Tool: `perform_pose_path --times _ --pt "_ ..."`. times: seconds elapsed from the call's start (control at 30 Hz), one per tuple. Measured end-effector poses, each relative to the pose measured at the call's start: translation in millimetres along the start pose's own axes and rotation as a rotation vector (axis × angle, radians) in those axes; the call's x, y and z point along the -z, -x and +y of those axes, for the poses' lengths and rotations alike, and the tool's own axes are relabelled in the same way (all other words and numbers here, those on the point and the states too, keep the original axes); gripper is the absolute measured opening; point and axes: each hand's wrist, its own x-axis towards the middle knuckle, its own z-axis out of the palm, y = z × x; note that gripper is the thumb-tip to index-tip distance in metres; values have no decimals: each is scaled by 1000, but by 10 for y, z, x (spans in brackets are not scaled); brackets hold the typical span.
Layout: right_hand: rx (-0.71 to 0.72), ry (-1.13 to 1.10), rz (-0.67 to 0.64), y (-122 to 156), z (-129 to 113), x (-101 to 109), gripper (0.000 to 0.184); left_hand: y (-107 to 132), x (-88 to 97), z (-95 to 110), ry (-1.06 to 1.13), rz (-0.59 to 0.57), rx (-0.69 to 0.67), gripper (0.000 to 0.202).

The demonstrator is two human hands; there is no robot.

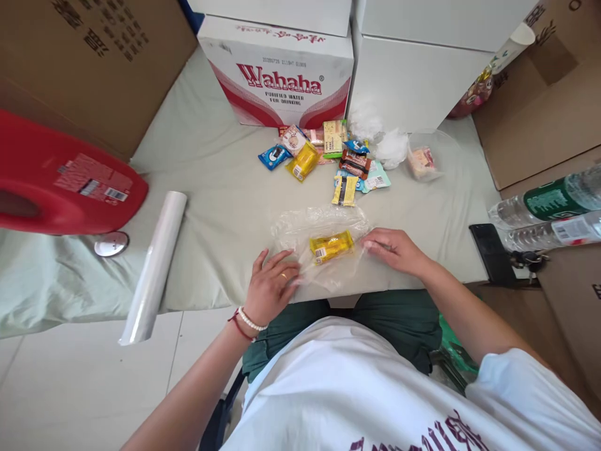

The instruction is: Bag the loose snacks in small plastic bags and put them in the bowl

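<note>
In the head view, a thin clear plastic film (323, 275) lies crumpled on the cloth-covered table before me. On it rests a snack in a yellow wrapper (331, 246) with a white barcode label; whether a layer also covers it I cannot tell. My left hand (273, 283), with a ring and bracelets, lies palm down at the film's left edge, fingers apart. My right hand (392, 250) pinches the film's right edge between thumb and fingers, close beside the yellow packet. Neither hand touches the packet.
Several wrapped snacks (305, 160) lie behind the film. A plastic tub (425, 164) stands right of them, before a white carton (291, 75). Leftward are a plastic roll (154, 269) overhanging the table edge and a red jug (61, 175). A phone (492, 254) and bottles (549, 203) lie rightward.
</note>
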Motion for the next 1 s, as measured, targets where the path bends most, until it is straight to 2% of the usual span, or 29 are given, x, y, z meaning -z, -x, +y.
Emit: perform_pose_path --times 0.1,0.2,0.27,0.33,0.4,0.43,0.5,0.57,0.63,0.67,0.73,0.8,0.87,1.0 --pt "-220 -14 -19 -201 94 78 43 -139 -46 -79 99 132 214 23" --pt "-351 216 6 -363 177 138 37 -248 -23 -229 136 265 454 25" --pt "-337 481 91 -480 157 186 33 -283 17 -319 106 370 599 26" --pt "-258 675 172 -630 74 218 36 -278 63 -355 33 492 725 27" --pt "-162 727 150 -821 -30 201 37 -226 107 -303 -36 619 774 26" --pt "-114 723 96 -928 -74 167 38 -186 126 -238 -63 675 748 24" --pt "-37 719 -31 -1141 -125 46 40 -91 147 -42 -101 740 593 22" --pt "-11 747 -118 -1327 -122 -114 49 -22 135 203 -129 685 323 26" --pt "-33 790 -152 -1466 -94 -256 57 -32 85 428 -140 500 73 39" --pt "-59 808 -162 -1515 -82 -304 57 -73 49 513 -142 383 13 49" --pt "-126 829 -199 -1572 -85 -331 49 -214 -30 607 -146 140 8 63" --pt "-184 813 -251 -1560 -140 -276 36 -377 -100 612 -151 -29 49 65" --pt "-183 771 -282 -1459 -242 -183 26 -501 -152 572 -158 -110 68 62" --pt "-71 687 -267 -1004 -451 -134 34 -559 -214 482 -166 -131 78 57"
